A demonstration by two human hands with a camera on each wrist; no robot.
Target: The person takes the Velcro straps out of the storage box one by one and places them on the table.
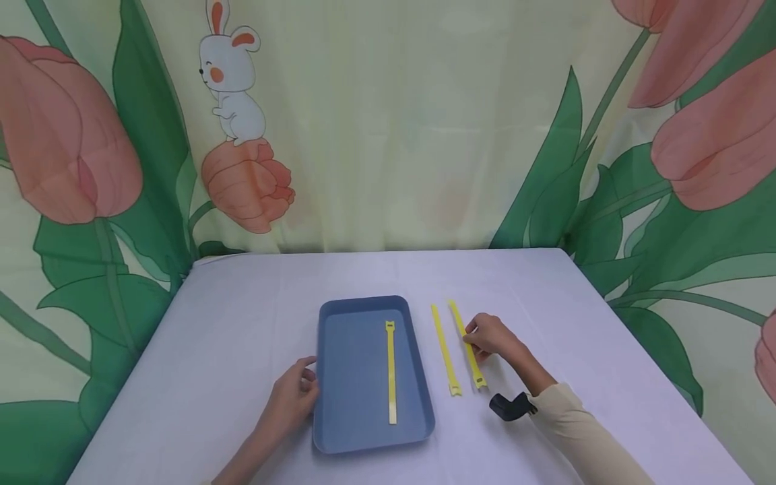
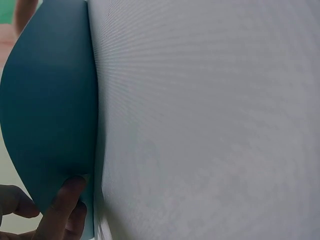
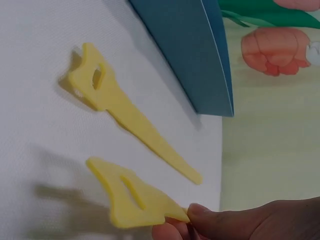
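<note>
My right hand (image 1: 490,335) pinches a yellow slotted strap (image 1: 479,380), which looks like a hook-and-loop cable tie, between thumb and fingers at its middle. In the right wrist view its slotted head (image 3: 137,197) stands out past the fingertips, over a shadow on the cloth. Beside it a second yellow strap (image 1: 446,350) lies flat, slotted end toward me. A third strap (image 1: 391,377) lies lengthwise inside the blue tray (image 1: 358,446), its slotted end at the far side. My left hand (image 1: 291,397) rests against the tray's left side, fingertips touching the outer wall (image 2: 55,100) and rim.
A white cloth (image 1: 242,303) covers the table, with its far edge against a curtain (image 1: 388,135) printed with tulips and a rabbit. A black wrist-camera mount (image 1: 510,407) juts from the right sleeve, close over the cloth. The tray's raised walls face both hands.
</note>
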